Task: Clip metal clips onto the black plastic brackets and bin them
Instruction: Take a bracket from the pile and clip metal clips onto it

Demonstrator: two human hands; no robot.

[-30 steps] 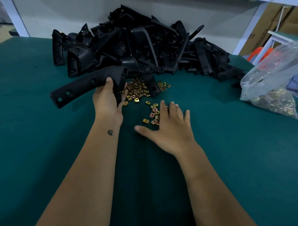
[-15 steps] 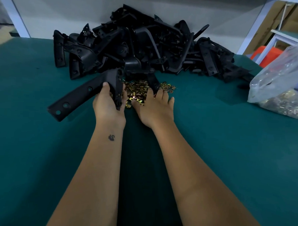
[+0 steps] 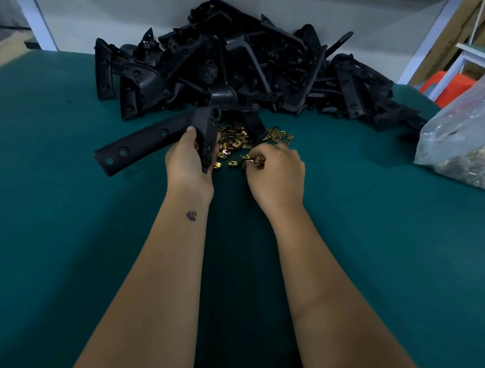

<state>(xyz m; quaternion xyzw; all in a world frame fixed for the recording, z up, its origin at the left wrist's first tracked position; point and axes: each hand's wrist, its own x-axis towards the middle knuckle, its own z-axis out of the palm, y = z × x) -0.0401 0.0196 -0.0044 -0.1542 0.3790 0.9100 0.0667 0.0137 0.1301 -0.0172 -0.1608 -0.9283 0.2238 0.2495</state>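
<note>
The left hand (image 3: 190,165) grips a black plastic bracket (image 3: 157,138) at its bend, its long arm slanting down-left over the green tabletop (image 3: 67,231). The right hand (image 3: 278,171), fingers curled, pinches metal clips (image 3: 254,162) from the loose scatter of clips (image 3: 235,140) before the bracket pile (image 3: 241,64).

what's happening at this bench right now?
A person is fitting clips to brackets. The left hand grips one black bracket just above the green table. The right hand is curled over the loose metal clips, picking some up. The bracket pile sits behind, a bag of clips to the right.
</note>
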